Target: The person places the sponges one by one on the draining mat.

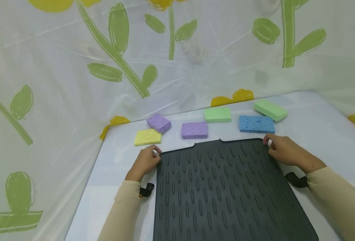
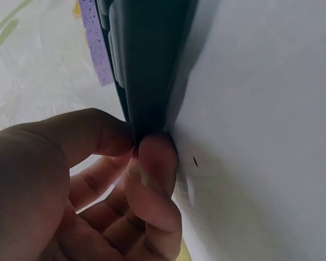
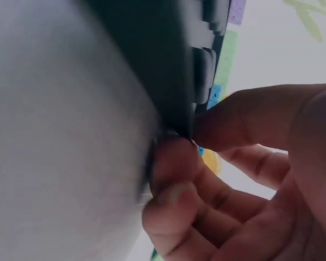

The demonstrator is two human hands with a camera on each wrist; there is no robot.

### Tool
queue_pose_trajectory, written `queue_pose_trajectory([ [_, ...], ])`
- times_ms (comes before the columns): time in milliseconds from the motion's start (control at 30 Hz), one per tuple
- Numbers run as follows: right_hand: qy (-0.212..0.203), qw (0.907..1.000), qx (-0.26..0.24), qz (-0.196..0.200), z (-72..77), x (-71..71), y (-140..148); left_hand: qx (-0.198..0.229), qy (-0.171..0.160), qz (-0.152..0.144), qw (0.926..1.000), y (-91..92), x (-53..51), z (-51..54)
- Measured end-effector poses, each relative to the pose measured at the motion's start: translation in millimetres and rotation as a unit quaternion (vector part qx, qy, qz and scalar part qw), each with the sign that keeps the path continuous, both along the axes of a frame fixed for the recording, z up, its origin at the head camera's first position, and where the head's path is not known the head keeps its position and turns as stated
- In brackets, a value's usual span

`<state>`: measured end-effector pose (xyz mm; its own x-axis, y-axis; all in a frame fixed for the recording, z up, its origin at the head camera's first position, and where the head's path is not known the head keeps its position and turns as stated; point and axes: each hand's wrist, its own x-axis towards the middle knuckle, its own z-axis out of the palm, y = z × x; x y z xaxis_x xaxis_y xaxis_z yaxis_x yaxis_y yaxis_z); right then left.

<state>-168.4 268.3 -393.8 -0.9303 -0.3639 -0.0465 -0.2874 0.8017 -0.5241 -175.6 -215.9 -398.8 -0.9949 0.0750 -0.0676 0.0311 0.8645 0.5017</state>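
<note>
A dark grey ribbed mat (image 1: 216, 194) with a raised rim lies across the front of the white table. At its far left corner, my left hand (image 1: 145, 159) pinches the edge between thumb and fingers. My right hand (image 1: 283, 150) pinches the far right corner in the same way. The left wrist view shows the thumb and a fingertip of the left hand (image 2: 114, 179) on either side of the mat's rim (image 2: 152, 60). In the right wrist view the right hand (image 3: 244, 174) grips the rim (image 3: 157, 65), and a shadowed gap shows beneath it.
Beyond the mat lie a yellow sponge (image 1: 147, 137), purple sponges (image 1: 159, 123) (image 1: 194, 130), green sponges (image 1: 218, 114) (image 1: 271, 109) and a blue sponge (image 1: 257, 124). A floral curtain (image 1: 180, 73) hangs behind the white table (image 1: 105, 187).
</note>
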Motion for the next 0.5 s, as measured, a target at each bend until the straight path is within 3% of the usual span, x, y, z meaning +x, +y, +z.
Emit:
queue_pose_trajectory([
  [167,0.011,0.9998,-0.003,-0.019,1.5,-4.1,1.2,0.001,0.004,0.016,0.9999,1.6,-7.2,2.6],
  [333,0.017,0.9996,-0.006,-0.023,0.5,-7.6,4.2,0.002,0.011,0.014,0.9998,1.9,-10.7,3.0],
  [500,0.016,0.9994,-0.006,-0.029,-1.9,-9.6,6.8,0.009,-0.013,0.001,0.9999,-1.9,-10.1,0.0],
])
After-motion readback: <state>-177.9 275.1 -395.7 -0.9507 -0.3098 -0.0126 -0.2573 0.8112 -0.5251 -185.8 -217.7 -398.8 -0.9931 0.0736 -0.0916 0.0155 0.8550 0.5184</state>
